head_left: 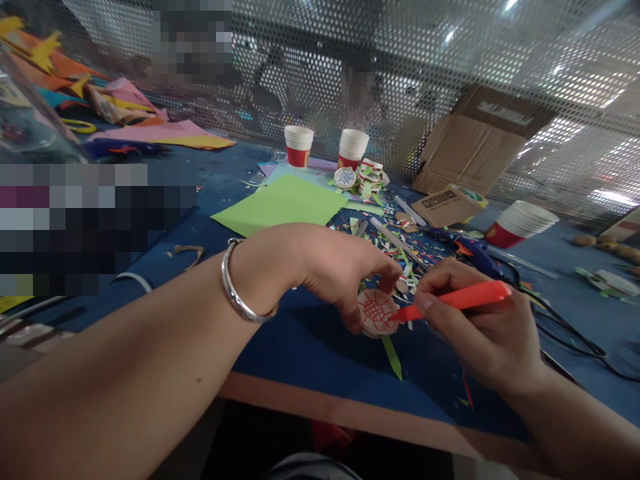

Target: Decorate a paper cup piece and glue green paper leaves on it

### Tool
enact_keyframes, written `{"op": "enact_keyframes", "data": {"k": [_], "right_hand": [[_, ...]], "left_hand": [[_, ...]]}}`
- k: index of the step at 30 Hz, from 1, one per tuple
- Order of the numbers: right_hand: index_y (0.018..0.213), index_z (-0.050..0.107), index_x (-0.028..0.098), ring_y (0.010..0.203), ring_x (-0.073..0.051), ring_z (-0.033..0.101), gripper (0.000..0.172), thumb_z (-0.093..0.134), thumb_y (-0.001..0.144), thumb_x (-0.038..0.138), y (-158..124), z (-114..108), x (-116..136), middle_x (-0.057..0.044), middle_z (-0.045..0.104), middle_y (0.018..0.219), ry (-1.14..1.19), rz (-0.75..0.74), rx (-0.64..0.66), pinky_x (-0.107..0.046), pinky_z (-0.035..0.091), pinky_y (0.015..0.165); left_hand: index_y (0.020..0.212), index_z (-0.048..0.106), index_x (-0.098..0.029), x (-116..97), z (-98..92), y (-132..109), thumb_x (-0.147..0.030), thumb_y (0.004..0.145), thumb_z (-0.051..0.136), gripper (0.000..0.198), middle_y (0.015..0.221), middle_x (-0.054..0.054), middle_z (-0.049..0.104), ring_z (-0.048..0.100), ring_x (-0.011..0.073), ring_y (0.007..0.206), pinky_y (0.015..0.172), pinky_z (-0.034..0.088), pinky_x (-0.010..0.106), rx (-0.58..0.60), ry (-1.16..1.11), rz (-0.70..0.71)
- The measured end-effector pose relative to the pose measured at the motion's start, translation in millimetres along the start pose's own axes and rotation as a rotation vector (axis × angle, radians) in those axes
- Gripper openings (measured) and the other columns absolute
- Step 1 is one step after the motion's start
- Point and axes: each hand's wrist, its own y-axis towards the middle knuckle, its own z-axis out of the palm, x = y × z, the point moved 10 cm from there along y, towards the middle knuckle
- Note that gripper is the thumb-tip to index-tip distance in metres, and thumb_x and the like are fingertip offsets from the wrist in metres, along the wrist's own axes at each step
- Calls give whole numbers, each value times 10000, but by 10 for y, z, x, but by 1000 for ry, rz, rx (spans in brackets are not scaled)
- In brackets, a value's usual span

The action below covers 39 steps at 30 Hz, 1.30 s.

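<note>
My left hand (340, 270), with a silver bangle on its wrist, pinches a small round paper disc (376, 312) that carries a red grid pattern. It holds the disc just above the blue table cover (310, 347). My right hand (480, 333) grips an orange-red pen-like tool (463, 298), whose tip touches the disc's right edge. A green paper strip (392, 357) hangs below the disc. Paper scraps lie on the table behind both hands.
A green paper sheet (283, 203) lies further back. Two red-and-white paper cups (299, 146) stand at the rear and a third cup (520, 223) lies on its side at right. Cardboard pieces (475, 143) lean on the mesh wall. A blue glue gun (475, 252) with black cable lies at right.
</note>
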Motion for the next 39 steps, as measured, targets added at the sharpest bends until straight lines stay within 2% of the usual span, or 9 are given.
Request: {"op": "enact_keyframes", "data": {"k": [12, 18, 24, 33, 39], "right_hand": [[748, 595, 222, 546, -114, 500, 165, 584, 907, 179, 6, -33, -13, 31, 564, 643, -38, 10, -24, -266, 397, 506], [734, 587, 223, 549, -121, 505, 173, 570, 896, 165, 11, -46, 3, 25, 568, 634, -53, 14, -39, -271, 405, 512], [712, 576, 221, 532, -117, 472, 186, 564, 891, 171, 31, 0, 43, 33, 528, 609, -21, 2, -10, -270, 377, 492], [726, 578, 223, 544, -115, 476, 190, 551, 903, 160, 27, 14, 43, 30, 540, 622, 4, 8, 0, -267, 388, 495], [737, 584, 226, 548, -114, 481, 189, 562, 910, 153, 32, 24, 62, 28, 550, 636, 15, 1, -4, -268, 389, 494]], "left_hand": [[1301, 596, -267, 50, 5, 17, -395, 651, 813, 698, 1106, 36, 708, 649, 233, 903, 715, 461, 298, 4, 0, -29], [1330, 582, -275, 51, 15, 15, -393, 659, 812, 719, 1108, 34, 715, 654, 251, 970, 732, 468, 299, 12, 6, -30], [1331, 594, -242, 14, 6, 16, -410, 711, 795, 673, 1091, 42, 712, 654, 266, 1004, 821, 483, 339, 5, 4, -2], [1250, 609, -222, -39, -16, -23, -326, 734, 798, 559, 1076, 14, 709, 643, 203, 889, 684, 425, 278, -24, 24, 12], [1257, 613, -226, -18, -14, -15, -350, 723, 816, 584, 1132, 30, 703, 640, 208, 886, 672, 421, 284, -19, 32, -8]]}}
